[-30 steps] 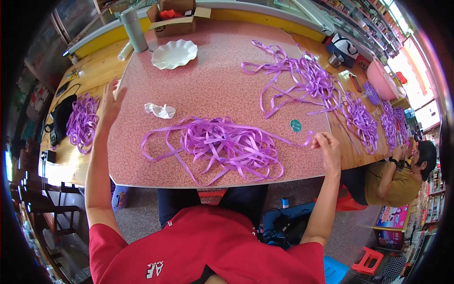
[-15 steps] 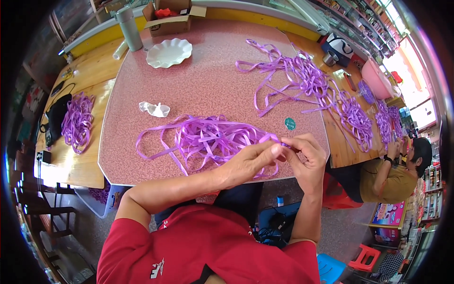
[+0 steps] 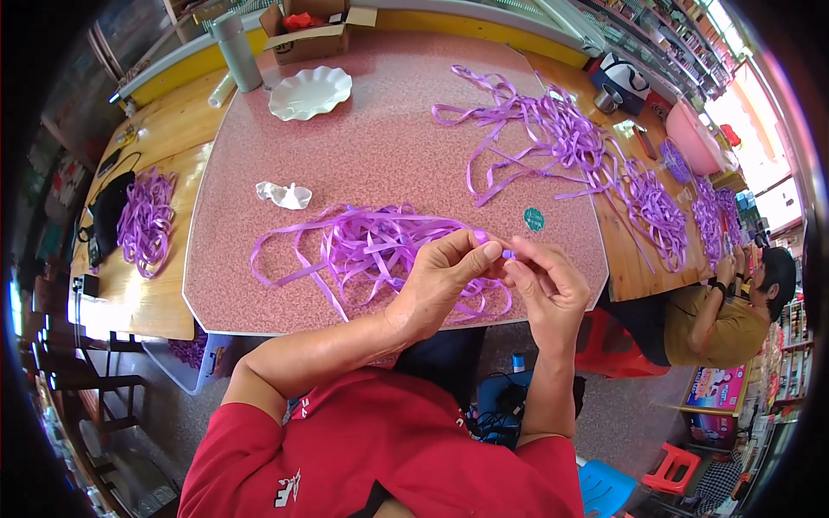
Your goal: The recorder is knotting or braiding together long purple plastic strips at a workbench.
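Pinching purple ribbon [image 3: 508, 255] between narrowed fingertips of left hand [image 3: 439, 283] and right hand [image 3: 553, 290]. Apparently midway: bunched at grip, still loose in tangled ribbon pile [image 3: 373, 248], near centre.

- speckled pink worktop [image 3: 363, 164] — under the right grip [image 3: 554, 292]
- grey floor [image 3: 623, 423] — lower down
- red stool [image 3: 684, 459] — to its lower right
- bright opening [image 3: 767, 129] — far to its upper right

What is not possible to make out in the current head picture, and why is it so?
In the head view:
Purple ribbon: its path between the left hand and right hand, which cover most of it.
Cardboard box: its bottom, hidden by the box's own side.
Round teal sticker: its marks, too small.
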Demonstrator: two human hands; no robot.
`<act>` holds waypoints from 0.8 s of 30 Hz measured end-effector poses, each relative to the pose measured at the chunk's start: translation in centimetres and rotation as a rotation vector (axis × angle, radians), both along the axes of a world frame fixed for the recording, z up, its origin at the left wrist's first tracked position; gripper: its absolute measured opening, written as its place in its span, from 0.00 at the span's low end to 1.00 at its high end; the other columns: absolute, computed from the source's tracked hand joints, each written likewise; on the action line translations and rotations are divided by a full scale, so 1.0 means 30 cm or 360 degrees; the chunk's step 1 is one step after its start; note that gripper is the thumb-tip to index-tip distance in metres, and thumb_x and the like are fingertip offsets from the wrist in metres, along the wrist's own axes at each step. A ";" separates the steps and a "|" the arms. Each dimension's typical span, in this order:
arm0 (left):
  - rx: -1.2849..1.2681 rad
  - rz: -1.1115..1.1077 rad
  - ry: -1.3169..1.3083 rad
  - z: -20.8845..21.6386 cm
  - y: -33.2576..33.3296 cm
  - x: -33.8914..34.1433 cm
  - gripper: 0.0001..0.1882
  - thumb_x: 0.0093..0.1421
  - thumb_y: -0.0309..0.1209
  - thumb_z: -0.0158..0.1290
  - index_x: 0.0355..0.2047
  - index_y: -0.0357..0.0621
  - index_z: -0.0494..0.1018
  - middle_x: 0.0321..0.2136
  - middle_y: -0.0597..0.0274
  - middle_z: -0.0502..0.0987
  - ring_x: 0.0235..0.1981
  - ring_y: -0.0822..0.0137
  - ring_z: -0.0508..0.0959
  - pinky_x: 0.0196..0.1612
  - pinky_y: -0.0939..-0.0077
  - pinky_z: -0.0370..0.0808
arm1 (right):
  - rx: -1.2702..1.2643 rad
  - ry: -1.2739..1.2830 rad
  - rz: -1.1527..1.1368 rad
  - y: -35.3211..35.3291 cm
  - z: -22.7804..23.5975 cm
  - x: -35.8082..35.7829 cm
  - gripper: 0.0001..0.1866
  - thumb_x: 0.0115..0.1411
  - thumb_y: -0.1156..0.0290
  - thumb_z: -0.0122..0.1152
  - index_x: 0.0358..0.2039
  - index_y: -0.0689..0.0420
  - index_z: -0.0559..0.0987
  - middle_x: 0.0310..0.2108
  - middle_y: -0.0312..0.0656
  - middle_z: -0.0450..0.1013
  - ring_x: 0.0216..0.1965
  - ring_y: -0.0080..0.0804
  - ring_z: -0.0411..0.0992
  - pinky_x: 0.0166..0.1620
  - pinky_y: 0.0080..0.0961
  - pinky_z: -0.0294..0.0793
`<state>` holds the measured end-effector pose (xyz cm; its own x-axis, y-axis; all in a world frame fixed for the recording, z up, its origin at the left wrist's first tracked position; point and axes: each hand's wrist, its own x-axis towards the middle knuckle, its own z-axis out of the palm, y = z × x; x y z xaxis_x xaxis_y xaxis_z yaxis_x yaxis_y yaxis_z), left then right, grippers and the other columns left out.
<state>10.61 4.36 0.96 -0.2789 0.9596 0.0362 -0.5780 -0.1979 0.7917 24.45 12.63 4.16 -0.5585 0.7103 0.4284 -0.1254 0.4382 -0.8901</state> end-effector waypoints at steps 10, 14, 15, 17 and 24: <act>0.0254 0.0244 0.0224 -0.018 0.005 0.003 0.08 0.69 0.32 0.52 0.43 0.41 0.74 0.39 0.67 0.77 0.41 0.76 0.74 0.47 0.78 0.72 | 0.0007 0.0113 -0.0168 -0.051 -0.034 -0.028 0.06 0.61 0.81 0.62 0.40 0.66 0.78 0.35 0.40 0.75 0.30 0.21 0.73 0.35 0.16 0.74; 0.0256 0.0203 0.0302 -0.015 -0.001 -0.008 0.09 0.70 0.33 0.50 0.43 0.41 0.74 0.40 0.67 0.77 0.40 0.76 0.74 0.47 0.77 0.72 | -0.0190 0.0161 -0.0074 -0.052 -0.034 -0.025 0.05 0.63 0.81 0.61 0.39 0.66 0.77 0.33 0.39 0.74 0.29 0.20 0.73 0.33 0.16 0.73; 0.0244 0.0191 0.0299 -0.013 -0.001 -0.009 0.09 0.70 0.33 0.50 0.43 0.41 0.73 0.39 0.67 0.76 0.40 0.76 0.74 0.47 0.77 0.72 | -0.0303 0.0189 -0.0026 -0.050 -0.037 -0.022 0.04 0.63 0.81 0.60 0.39 0.66 0.76 0.33 0.39 0.74 0.29 0.19 0.72 0.32 0.16 0.73; 0.0241 0.0157 0.0308 -0.016 -0.001 -0.018 0.09 0.70 0.33 0.50 0.43 0.41 0.73 0.38 0.67 0.76 0.39 0.76 0.74 0.46 0.77 0.72 | -0.0386 0.0218 -0.0004 -0.051 -0.033 -0.024 0.03 0.63 0.80 0.60 0.38 0.65 0.77 0.32 0.39 0.74 0.28 0.20 0.71 0.32 0.16 0.71; 0.0127 -0.0065 0.0083 -0.016 -0.010 -0.031 0.11 0.70 0.38 0.49 0.41 0.42 0.72 0.34 0.69 0.74 0.36 0.77 0.72 0.43 0.79 0.71 | 0.0620 0.0037 -0.0211 -0.040 -0.051 -0.034 0.04 0.61 0.80 0.63 0.37 0.64 0.77 0.36 0.42 0.74 0.28 0.20 0.69 0.31 0.15 0.69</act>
<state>9.69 4.06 0.47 -0.2351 0.9637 0.1263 -0.5451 -0.2384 0.8038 23.44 11.44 2.64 -0.4599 0.5577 0.6910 -0.0633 0.7556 -0.6520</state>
